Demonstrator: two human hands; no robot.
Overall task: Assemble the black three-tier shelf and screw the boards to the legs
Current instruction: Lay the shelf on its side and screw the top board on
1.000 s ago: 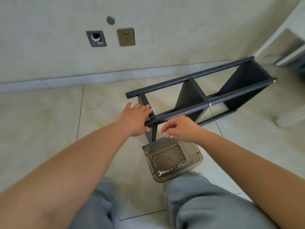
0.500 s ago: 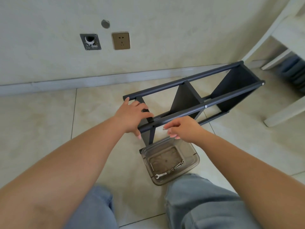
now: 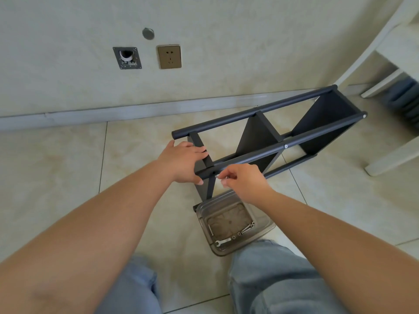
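The black three-tier shelf (image 3: 267,134) lies on its side on the tiled floor, its round legs running from near me toward the right. My left hand (image 3: 183,163) rests on the nearest board at the shelf's left end, thumb under the near leg. Beside it, my right hand (image 3: 243,180) pinches a small silver screw (image 3: 217,176) just right of an open hole (image 3: 213,172) in the near leg. Further along the same leg, a screw head (image 3: 286,146) sits at the middle board.
A clear plastic tub (image 3: 267,232) stands on the floor between my knees and the shelf, holding a small wrench (image 3: 223,242), several screws and nuts. A white chair (image 3: 390,155) stands at the right. The wall with a socket (image 3: 169,56) is behind.
My right hand has drawn back slightly to the right, so the screw tip and the leg's hole now show. My left hand stays on the board. The view has shifted a little.
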